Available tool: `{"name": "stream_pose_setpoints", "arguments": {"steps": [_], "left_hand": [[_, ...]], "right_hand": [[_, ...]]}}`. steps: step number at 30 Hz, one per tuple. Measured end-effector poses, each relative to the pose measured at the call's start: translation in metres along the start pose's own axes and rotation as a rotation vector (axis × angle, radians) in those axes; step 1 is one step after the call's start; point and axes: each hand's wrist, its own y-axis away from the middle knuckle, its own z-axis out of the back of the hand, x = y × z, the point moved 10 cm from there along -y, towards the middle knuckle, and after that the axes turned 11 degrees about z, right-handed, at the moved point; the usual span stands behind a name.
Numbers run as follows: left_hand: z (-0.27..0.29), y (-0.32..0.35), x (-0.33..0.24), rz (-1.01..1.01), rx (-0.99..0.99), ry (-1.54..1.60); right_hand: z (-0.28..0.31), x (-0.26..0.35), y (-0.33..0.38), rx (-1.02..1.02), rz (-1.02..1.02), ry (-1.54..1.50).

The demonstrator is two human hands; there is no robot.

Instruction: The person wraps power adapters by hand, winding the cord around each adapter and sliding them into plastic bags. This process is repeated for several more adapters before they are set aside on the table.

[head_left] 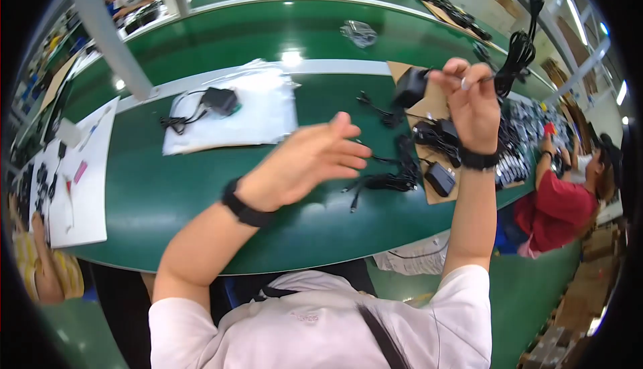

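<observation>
My right hand [471, 104] is raised over the cardboard at the right, its fingers pinched on a thin black cable. The coiled bundle of that cable [517, 57] juts up to the right of my fingers. Just left of them is a black power adapter [411, 87]; whether it joins the same cable I cannot tell. My left hand [313, 158] hovers above the green table with fingers apart and nothing in it. Near its fingertips lie black cables with small plugs [395, 178]. Another adapter [440, 178] rests on the cardboard sheet [432, 197].
An adapter with its cable [218, 101] lies on white plastic bags [268, 117] at the back left. Many bagged items [529, 117] crowd the right, beside a person in red [562, 201]. A white board [87, 195] and a yellow-striped sleeve [67, 275] are at left.
</observation>
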Motion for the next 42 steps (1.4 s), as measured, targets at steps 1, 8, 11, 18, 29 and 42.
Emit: {"name": "stream_pose_setpoints", "arguments": {"steps": [1,8,11,18,29,42], "left_hand": [[-0.004,-0.009,0.01,0.037,0.044,0.184],[0.107,0.02,-0.05,-0.543,-0.046,0.84],[0.139,0.07,-0.079,-0.772,-0.153,0.647],[0.176,0.111,-0.096,-0.93,-0.238,0.702],[0.179,0.112,-0.072,-0.719,-0.496,0.022],[0.154,0.064,-0.025,-0.538,-0.394,-0.038]], "right_hand": [[-0.031,-0.011,-0.001,0.094,-0.024,-0.008],[-0.145,-0.115,0.045,0.145,-0.429,-0.345],[-0.153,-0.155,0.061,-0.165,-0.672,-0.68],[-0.202,-0.195,0.066,0.364,-0.686,-0.458],[-0.131,-0.221,0.044,-0.185,-0.583,-0.018],[-0.158,-0.233,0.062,-0.165,-0.671,-0.135]]}}
